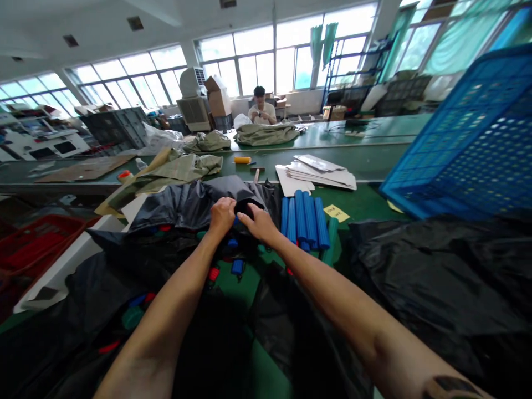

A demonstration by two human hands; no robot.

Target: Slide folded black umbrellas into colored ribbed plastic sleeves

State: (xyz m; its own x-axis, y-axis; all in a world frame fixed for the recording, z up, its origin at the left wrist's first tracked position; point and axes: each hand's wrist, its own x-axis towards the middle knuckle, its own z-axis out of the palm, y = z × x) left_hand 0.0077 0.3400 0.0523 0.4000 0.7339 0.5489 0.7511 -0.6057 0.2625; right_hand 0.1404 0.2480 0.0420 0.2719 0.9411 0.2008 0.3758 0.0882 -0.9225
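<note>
My left hand (223, 214) is closed on the edge of a black plastic bag (183, 202) near the middle of the table. On the other side of the bag's dark opening, my right hand (258, 221) has its thumb and fingers round the rim. What lies inside the opening is too dark to tell. Several blue ribbed tubes (305, 219) lie just right of my right hand, with a green tube (331, 241) beside them. Below my hands, a small blue piece (237, 267) and a small red piece (213, 274) rest on the green tabletop (233, 296).
A blue crate (469, 138) stands tilted at the right, above black bags (440, 277). White sheets (318, 173) and a yellow note (336, 213) lie beyond the tubes. A red crate (37, 244) is at the left. Across the tables sits a person (262, 111).
</note>
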